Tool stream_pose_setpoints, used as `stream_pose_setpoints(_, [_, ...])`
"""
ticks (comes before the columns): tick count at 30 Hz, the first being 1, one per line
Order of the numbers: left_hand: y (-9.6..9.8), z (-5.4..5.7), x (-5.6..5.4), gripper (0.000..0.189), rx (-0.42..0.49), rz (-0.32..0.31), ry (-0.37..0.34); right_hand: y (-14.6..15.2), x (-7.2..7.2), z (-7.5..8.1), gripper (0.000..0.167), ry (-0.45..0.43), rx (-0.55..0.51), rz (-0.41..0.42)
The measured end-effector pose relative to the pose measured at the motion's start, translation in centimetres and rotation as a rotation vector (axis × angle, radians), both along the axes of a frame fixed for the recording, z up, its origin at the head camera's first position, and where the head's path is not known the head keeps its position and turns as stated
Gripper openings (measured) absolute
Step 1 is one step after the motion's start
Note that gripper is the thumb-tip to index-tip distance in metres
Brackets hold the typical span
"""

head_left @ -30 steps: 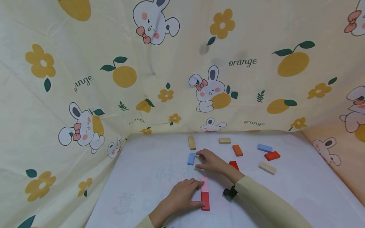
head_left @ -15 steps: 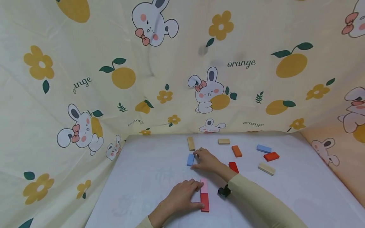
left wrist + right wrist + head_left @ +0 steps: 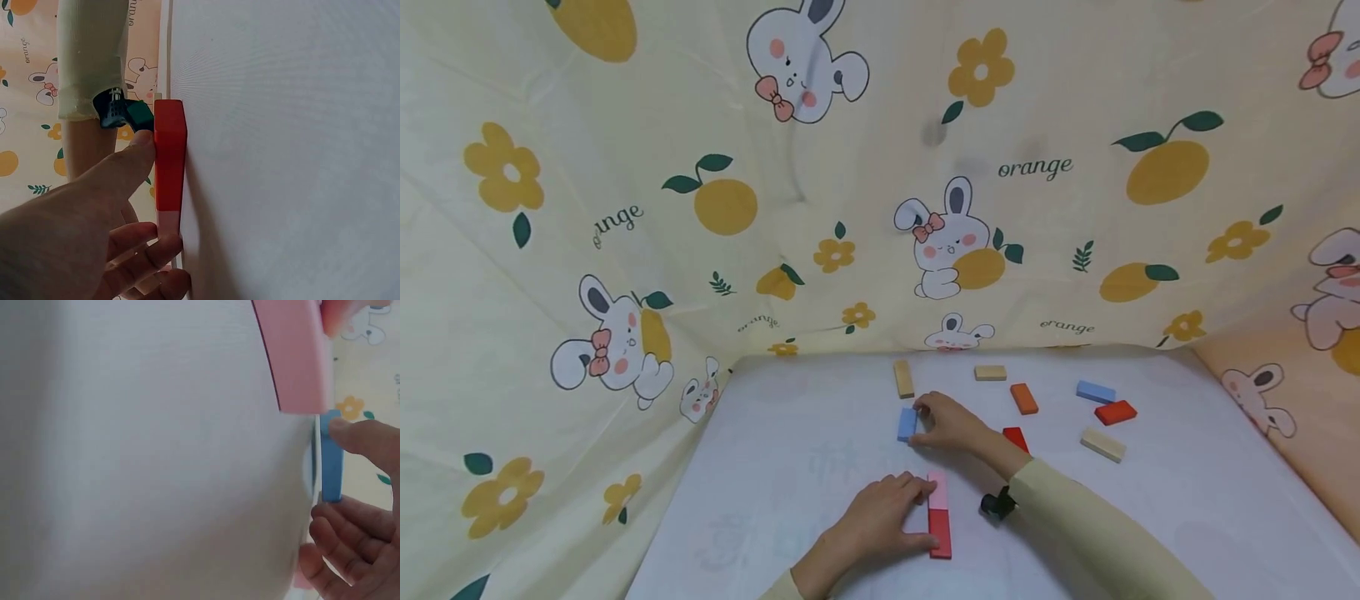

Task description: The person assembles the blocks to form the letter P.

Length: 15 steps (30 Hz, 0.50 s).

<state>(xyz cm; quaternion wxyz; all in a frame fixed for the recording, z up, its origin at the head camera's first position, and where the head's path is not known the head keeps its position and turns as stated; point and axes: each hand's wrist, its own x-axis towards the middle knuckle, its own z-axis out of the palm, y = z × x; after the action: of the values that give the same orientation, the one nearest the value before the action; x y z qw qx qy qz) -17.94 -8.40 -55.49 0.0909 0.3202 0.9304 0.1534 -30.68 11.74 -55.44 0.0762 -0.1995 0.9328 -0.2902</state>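
Note:
My left hand (image 3: 880, 517) holds a pink block (image 3: 937, 492) and a red block (image 3: 940, 535), flat and lined up end to end on the table. Its thumb presses the near end of the red block (image 3: 169, 156); its fingers are at the pink one's far end. Farther out, my right hand (image 3: 953, 425) pinches a small blue block (image 3: 907, 425) lengthwise between thumb and fingers. In the right wrist view the thumb lies on one end of this blue block (image 3: 332, 469) and a fingertip at the other. The pink block (image 3: 297, 362) shows large above it.
Tan blocks (image 3: 904, 379) (image 3: 990, 373) (image 3: 1102, 444), an orange block (image 3: 1024, 398), a second blue block (image 3: 1096, 391) and red blocks (image 3: 1116, 412) (image 3: 1015, 437) lie around on the white table (image 3: 760, 467). A patterned cloth (image 3: 850, 275) hangs behind and at the sides.
My right hand has moved in to the blue block and taken hold of it. The blue block has shifted slightly right. My left hand stays on the pink and red blocks.

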Motion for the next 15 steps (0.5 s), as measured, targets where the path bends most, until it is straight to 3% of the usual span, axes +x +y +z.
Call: stream_pose_setpoints(15, [0.2, 0.0, 0.1, 0.078, -0.029, 0.007, 0.011, 4.0, 2.3, 0.8, 0.057, -0.045, -0.037, 0.046])
